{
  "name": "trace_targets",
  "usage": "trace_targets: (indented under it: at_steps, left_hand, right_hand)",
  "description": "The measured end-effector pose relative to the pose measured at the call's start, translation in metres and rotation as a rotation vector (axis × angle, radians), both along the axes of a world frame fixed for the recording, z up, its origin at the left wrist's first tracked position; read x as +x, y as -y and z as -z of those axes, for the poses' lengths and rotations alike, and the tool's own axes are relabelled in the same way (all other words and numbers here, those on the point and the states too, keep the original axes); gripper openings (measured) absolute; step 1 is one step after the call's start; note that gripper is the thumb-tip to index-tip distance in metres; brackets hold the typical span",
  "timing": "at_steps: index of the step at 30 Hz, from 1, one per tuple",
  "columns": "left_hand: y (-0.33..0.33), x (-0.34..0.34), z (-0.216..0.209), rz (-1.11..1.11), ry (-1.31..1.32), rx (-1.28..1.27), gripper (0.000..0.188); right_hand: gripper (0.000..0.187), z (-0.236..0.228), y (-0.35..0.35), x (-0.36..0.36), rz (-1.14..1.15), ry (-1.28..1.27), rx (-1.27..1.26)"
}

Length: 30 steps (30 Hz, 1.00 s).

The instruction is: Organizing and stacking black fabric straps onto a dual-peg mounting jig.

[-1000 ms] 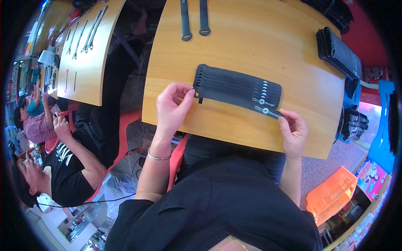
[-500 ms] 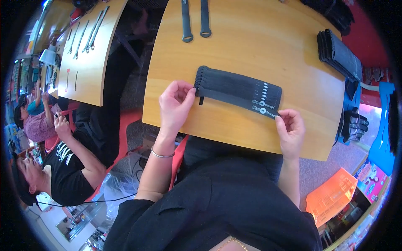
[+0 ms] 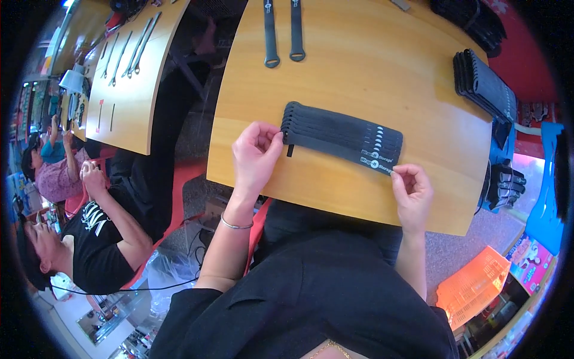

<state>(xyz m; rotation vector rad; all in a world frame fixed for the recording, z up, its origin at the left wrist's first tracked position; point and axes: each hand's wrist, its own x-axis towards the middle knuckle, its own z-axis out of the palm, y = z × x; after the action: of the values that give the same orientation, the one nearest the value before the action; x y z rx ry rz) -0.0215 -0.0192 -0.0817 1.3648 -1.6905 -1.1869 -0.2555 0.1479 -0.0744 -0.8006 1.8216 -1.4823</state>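
Observation:
A fanned, overlapping row of black fabric cable straps (image 3: 335, 133) lies on the wooden table in front of me, with looped ends at the left and white print near the right ends. At the left end, my left hand (image 3: 258, 154) pinches the nearest strap between thumb and fingertips. A short black tab (image 3: 290, 151) sticks out below the row beside those fingers. My right hand (image 3: 414, 189) pinches the right end of that same nearest strap, at the row's lower right corner. The fingertips partly cover both of its ends.
Two single straps (image 3: 297, 36) lie at the table's far side. Stacked black straps (image 3: 489, 87) sit at the right edge, with a dark bundle (image 3: 469, 23) behind. An orange basket (image 3: 475, 290) stands low right. At left, a person (image 3: 98, 230) sits by another table (image 3: 128, 119) holding straps.
The whole view has shifted slightly, so the table and straps appear a little lower. Both my hands keep their pinch on the strap's ends.

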Motion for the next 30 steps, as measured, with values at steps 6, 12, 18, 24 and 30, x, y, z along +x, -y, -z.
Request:
trace_targets:
  at_steps: [6,12,18,24,30]
  left_hand:
    - [-0.0017,-0.0012,0.0017,-0.027,0.009,-0.019,0.005]
    - [-0.0019,-0.0005,0.0021,-0.026,0.005,-0.021,0.005]
    - [-0.0006,-0.0018,0.0056,-0.027,0.007,-0.028,0.005]
    - [-0.0023,-0.0035,0.0031,-0.049,-0.044,-0.014,0.004]
    - [-0.0024,-0.0032,0.0023,-0.043,-0.026,-0.016,0.005]
  right_hand:
    - [0.008,-0.0006,-0.0010,0.0003,0.002,-0.065,0.013]
    - [0.009,0.0010,-0.0002,0.0029,0.024,-0.046,-0.003]
    - [0.008,0.0019,-0.0006,0.0016,0.022,-0.053,0.015]
    - [0.007,0.0013,0.0017,0.0021,0.021,-0.075,0.035]
    - [0.008,0.0052,0.0021,0.0023,0.033,-0.101,0.050]
